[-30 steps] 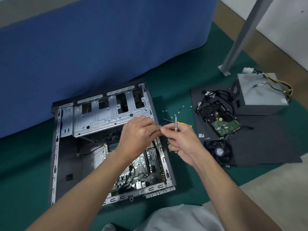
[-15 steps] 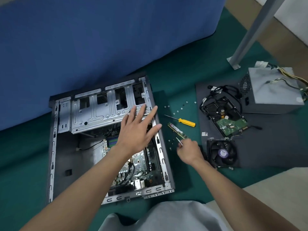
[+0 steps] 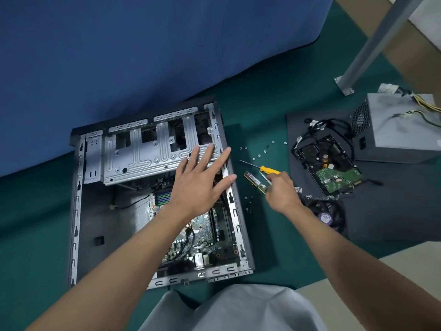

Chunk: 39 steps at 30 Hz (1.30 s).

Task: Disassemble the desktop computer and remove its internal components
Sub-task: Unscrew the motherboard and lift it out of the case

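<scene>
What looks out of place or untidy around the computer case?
Small screws lie scattered loose on the green mat right of the case, around the yellow screwdriver and the memory stick; they could get lost.

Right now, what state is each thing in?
Computer case, open, on its side.
Motherboard, mounted inside.
Memory stick, out, lying flat.
Hard drive, out, board side up.
Power supply, out.
Fan, out.
Yellow screwdriver, lying unused.
Left hand, open.
Right hand, gripping silver tool.
</scene>
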Each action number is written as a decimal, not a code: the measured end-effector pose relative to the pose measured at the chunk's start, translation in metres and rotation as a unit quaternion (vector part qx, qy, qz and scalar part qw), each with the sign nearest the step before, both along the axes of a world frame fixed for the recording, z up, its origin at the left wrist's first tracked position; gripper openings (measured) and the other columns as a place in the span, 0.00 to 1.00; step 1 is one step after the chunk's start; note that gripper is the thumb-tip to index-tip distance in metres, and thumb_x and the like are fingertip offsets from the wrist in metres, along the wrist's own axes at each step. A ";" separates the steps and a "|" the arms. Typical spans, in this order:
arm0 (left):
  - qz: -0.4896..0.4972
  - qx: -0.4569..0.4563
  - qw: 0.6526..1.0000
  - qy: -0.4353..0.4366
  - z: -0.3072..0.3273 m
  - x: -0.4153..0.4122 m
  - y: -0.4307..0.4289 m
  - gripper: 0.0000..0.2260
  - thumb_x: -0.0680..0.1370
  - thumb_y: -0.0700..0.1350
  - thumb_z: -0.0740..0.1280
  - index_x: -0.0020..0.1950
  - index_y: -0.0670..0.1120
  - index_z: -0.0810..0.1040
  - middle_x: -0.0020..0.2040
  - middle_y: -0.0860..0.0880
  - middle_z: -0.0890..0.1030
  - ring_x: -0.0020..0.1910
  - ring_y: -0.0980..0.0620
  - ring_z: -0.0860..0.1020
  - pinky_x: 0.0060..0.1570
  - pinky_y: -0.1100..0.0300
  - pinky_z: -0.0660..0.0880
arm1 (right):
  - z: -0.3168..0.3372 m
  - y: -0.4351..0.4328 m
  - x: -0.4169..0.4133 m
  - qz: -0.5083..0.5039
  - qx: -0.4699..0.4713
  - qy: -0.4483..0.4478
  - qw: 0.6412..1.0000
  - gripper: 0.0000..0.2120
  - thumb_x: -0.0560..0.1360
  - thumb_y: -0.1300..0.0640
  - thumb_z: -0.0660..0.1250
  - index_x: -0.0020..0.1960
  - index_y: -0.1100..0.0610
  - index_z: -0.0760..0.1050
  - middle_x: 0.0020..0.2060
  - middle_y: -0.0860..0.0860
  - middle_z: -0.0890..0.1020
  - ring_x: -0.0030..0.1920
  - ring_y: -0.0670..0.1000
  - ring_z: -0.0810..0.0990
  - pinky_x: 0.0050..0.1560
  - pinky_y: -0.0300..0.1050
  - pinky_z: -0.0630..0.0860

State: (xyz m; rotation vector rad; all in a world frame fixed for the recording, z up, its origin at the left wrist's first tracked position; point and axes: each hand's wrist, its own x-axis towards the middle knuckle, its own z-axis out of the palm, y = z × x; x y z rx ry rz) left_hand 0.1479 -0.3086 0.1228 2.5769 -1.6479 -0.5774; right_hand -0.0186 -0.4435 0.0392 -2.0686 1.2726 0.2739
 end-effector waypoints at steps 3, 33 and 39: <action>-0.007 0.001 1.000 0.009 0.002 0.004 0.002 0.28 0.77 0.69 0.42 0.75 0.68 0.39 0.79 0.55 0.45 0.78 0.51 0.40 0.74 0.50 0.42 | -0.002 -0.004 0.005 0.064 -0.044 0.026 0.997 0.16 0.74 0.68 0.59 0.61 0.64 0.74 0.58 0.62 0.72 0.57 0.65 0.73 0.58 0.54 0.71; 0.158 0.088 0.982 0.061 -0.063 0.097 0.141 0.26 0.78 0.39 0.64 0.75 0.46 0.61 0.70 0.46 0.69 0.68 0.44 0.68 0.60 0.47 0.73 | 0.035 0.106 0.147 0.346 -0.136 0.139 0.918 0.17 0.71 0.71 0.62 0.60 0.62 0.73 0.51 0.58 0.76 0.48 0.55 0.73 0.46 0.44 0.74; 0.124 0.067 0.990 0.001 -0.067 0.105 0.127 0.18 0.77 0.34 0.64 0.67 0.42 0.69 0.61 0.43 0.76 0.59 0.44 0.75 0.52 0.52 0.74 | 0.028 0.106 0.144 0.368 -0.173 0.144 0.902 0.17 0.73 0.68 0.64 0.61 0.64 0.71 0.52 0.59 0.76 0.50 0.56 0.76 0.52 0.46 0.76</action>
